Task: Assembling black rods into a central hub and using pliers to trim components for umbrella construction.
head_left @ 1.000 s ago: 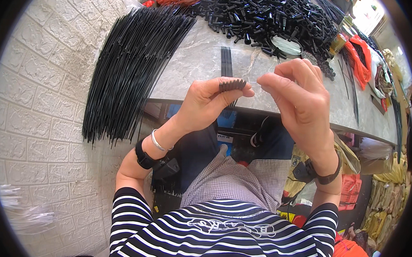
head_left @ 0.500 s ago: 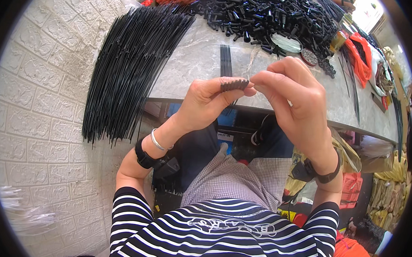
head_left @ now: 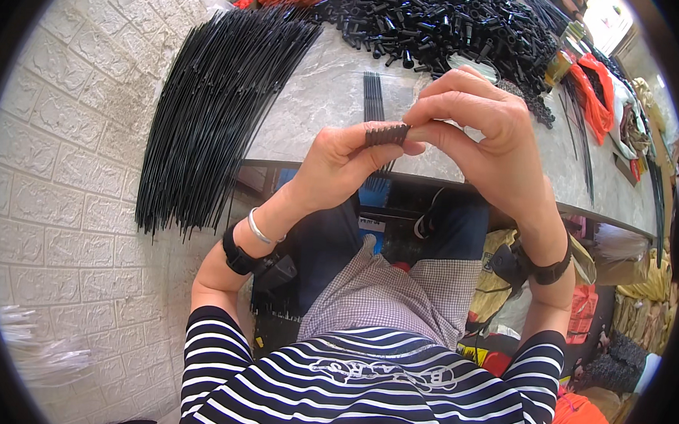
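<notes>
My left hand [head_left: 332, 166] is closed on a small dark-brown ridged strip [head_left: 386, 135], held between thumb and forefinger above the table's near edge. It looks like a row of short pieces side by side. My right hand [head_left: 494, 132] is closed in a pinch at the strip's right end, its fingertips meeting my left fingertips; what it grips there is too small to make out. Just beyond and beneath the left hand, a flat row of thin black rods [head_left: 373, 92] lies on the grey table [head_left: 314, 90], running past its near edge.
A big bundle of black rods [head_left: 215, 116] overhangs the table's left side, by the white brick-patterned wall [head_left: 67, 192]. Black tubular plastic pieces [head_left: 438, 31] are heaped at the back. An orange-red bag [head_left: 593, 94] and a jar [head_left: 559, 66] stand at the right.
My right fingertips have closed in on the strip's right end, with the hand turned flatter. The small whitish tip between them no longer shows. The left hand has barely moved, tilting the strip slightly.
</notes>
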A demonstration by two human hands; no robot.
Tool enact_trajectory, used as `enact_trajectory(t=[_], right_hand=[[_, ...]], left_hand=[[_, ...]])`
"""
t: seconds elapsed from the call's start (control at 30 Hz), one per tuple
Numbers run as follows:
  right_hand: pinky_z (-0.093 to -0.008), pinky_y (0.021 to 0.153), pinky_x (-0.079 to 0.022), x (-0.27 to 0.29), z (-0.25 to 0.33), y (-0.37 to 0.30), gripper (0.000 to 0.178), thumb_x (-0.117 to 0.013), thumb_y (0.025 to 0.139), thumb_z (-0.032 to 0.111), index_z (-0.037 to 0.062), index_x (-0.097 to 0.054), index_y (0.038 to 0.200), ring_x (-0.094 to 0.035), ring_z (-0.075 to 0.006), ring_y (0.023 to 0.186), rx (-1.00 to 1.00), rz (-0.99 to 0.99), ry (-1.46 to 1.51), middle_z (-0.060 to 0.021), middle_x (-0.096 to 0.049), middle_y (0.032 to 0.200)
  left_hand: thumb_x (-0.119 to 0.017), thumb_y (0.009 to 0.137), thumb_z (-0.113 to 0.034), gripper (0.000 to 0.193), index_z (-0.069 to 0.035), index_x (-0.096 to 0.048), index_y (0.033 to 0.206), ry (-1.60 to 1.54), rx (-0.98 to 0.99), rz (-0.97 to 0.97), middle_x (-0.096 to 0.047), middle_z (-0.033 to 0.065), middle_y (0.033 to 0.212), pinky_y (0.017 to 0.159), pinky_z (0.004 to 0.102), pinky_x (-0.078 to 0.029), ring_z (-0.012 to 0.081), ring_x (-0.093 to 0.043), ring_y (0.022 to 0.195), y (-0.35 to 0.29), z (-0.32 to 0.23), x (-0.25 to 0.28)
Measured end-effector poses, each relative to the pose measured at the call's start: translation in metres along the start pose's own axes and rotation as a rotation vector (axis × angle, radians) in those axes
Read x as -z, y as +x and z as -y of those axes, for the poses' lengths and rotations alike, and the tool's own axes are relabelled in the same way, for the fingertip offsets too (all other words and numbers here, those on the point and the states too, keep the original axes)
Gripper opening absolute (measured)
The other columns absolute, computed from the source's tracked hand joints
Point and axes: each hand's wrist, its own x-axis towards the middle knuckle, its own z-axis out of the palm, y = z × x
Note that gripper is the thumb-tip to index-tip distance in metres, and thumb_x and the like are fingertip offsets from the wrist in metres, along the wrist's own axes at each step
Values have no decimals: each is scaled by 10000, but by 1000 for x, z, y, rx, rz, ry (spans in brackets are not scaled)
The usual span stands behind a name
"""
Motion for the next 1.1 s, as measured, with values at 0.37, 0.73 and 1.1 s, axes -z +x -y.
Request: enact_trajectory(t=[0.37, 0.73, 1.1], right_hand=[[-304, 649, -462, -17, 12, 8, 227, -695, 696, -30, 9, -675, 918, -563, -214, 779, 100, 4, 52, -74, -597, 853], [-314, 647, -460, -25, 14, 11, 196, -683, 690, -46, 10, -667, 877, -551, -230, 766, 108, 9, 32, -74, -586, 831], [-323, 710, -475, -23, 22, 5, 272, -731, 676, 1, 23, -675, 941, -573, -255, 835, 56, 77, 2, -107, -607, 935]], left_hand=[[-587, 889, -15, 235, -5, -637, 1118, 72, -86, 13, -691, 54, 889, 710, 231, -507, 79, -617, 823, -4, 4, 4], [-689, 839, -250, 409, -57, -595, 1188, 297, 82, 273, -550, 161, 1255, 984, 420, -409, 254, -516, 1182, -7, 63, 14], [-615, 859, -355, 411, -149, -593, 1214, 706, 25, 609, -499, 58, 1344, 1141, 502, -198, 234, -394, 1311, -10, 105, 17]])
